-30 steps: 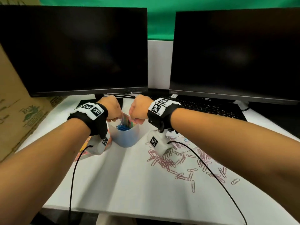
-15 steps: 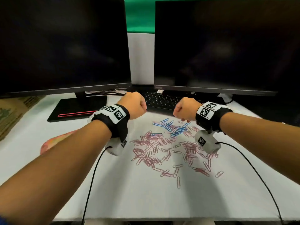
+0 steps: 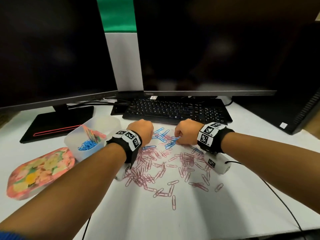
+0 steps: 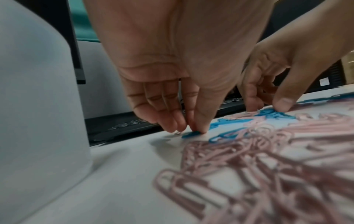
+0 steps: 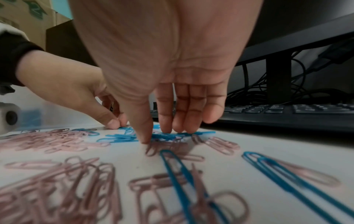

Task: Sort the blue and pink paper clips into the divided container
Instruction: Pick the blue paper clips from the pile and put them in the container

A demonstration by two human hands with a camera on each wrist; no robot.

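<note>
Worktop (image 3: 173,222) level again, down from over the divided container (image 3: 110,122) a second ago, so starting another blue round. Pinching one blue paper clip (image 4: 191,134), flat by the keyboard (image 3: 173,110), in left hand (image 3: 141,131) thumb and forefinger; only touching the blue bunch (image 3: 170,144) with loose right hand (image 3: 186,134) fingertips, nothing gripped yet.

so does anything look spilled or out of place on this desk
Only the loose clips: pink paper clips and blue paper clips lie scattered and mixed across the white desk in front of the keyboard. The divided container stands upright to the left, blue ones inside. Nothing looks damaged.
</note>
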